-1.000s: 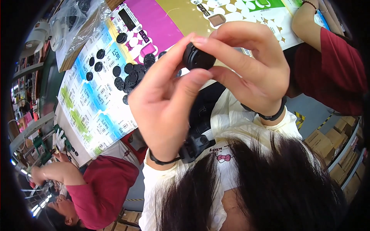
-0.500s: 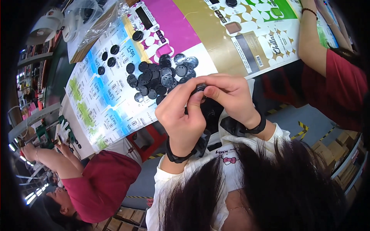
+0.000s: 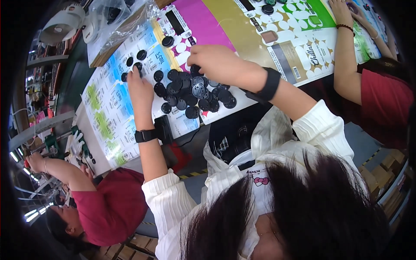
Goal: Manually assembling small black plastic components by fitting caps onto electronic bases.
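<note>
Black round discs [image 3: 186,89], several with small holes, lie in a loose pile on the printed sheet in front of me. My left hand [image 3: 141,89] reaches to the left of the pile, fingertips pinched at a separate, thicker-looking black disc [image 3: 138,66]. Over the far side of the pile, my right hand [image 3: 221,65] points its bent fingers down. A dark disc [image 3: 195,69] shows beneath those fingers, partly hidden by them. Beside my left fingertips lie more single discs: one at the far side [image 3: 141,54] and another to the left [image 3: 124,77].
Printed sheets [image 3: 216,26] cover the table. Clear plastic bags [image 3: 130,21] sit on a board at the far left. Co-workers in red sit on both sides, one arm [image 3: 349,56] resting on the table at right. A single disc [image 3: 168,41] lies beyond the pile.
My hands were together near the table edge, holding a black piece between them. They have parted: the left moved out to the single discs, the right to the pile's far side.
</note>
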A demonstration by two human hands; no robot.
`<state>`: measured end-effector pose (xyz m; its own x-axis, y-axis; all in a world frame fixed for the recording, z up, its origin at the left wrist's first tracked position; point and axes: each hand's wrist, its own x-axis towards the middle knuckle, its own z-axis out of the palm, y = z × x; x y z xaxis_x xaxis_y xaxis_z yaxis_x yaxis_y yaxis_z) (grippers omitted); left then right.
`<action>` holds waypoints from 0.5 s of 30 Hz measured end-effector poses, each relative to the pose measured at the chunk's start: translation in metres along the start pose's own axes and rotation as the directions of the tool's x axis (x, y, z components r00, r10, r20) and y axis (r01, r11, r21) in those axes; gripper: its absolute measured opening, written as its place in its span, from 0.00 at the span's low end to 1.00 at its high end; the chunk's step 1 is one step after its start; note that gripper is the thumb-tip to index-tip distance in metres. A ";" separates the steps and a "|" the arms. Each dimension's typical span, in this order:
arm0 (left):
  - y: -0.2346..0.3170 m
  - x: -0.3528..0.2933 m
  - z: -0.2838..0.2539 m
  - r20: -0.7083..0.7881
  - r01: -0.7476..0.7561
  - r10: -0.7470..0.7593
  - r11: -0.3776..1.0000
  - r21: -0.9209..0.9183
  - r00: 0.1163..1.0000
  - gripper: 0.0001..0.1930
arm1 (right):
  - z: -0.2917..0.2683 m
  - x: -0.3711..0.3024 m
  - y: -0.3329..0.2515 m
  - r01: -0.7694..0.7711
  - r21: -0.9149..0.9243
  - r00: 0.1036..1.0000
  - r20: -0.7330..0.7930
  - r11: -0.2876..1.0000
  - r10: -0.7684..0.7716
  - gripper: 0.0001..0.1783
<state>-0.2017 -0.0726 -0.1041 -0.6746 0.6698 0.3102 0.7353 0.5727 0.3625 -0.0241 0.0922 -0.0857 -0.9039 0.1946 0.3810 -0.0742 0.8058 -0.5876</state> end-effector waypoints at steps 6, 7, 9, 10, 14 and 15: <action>0.030 0.004 0.010 0.162 -0.142 0.106 0.963 0.229 0.981 0.20 | 0.016 0.011 0.019 -0.003 -0.178 0.967 0.252 0.984 0.049 0.08; 0.045 0.010 0.009 0.160 -0.176 0.136 0.947 0.269 0.978 0.20 | 0.010 0.010 0.024 -0.038 -0.115 0.973 0.222 0.993 0.063 0.08; 0.082 0.033 0.009 0.165 -0.258 0.234 0.956 0.138 0.958 0.19 | -0.001 0.007 0.031 -0.092 0.021 0.983 0.160 0.996 0.087 0.07; 0.102 0.046 0.005 0.160 -0.312 0.304 0.950 0.026 0.939 0.18 | -0.010 0.006 0.031 -0.090 0.013 0.985 0.153 0.996 0.086 0.07; 0.172 0.106 0.036 0.233 -0.425 0.474 0.875 -0.232 0.849 0.16 | -0.073 -0.017 0.020 -0.492 0.231 0.860 -0.021 0.839 0.510 0.05; 0.193 0.120 0.053 0.264 -0.406 0.467 0.878 -0.253 0.844 0.16 | -0.081 -0.034 0.023 -0.440 0.414 0.842 -0.120 0.797 0.526 0.06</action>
<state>-0.1370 0.1433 -0.0440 -0.2093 0.9573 0.1993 0.9031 0.1111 0.4148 0.0393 0.1497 -0.0545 -0.7495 0.6549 0.0968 0.1639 0.3253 -0.9313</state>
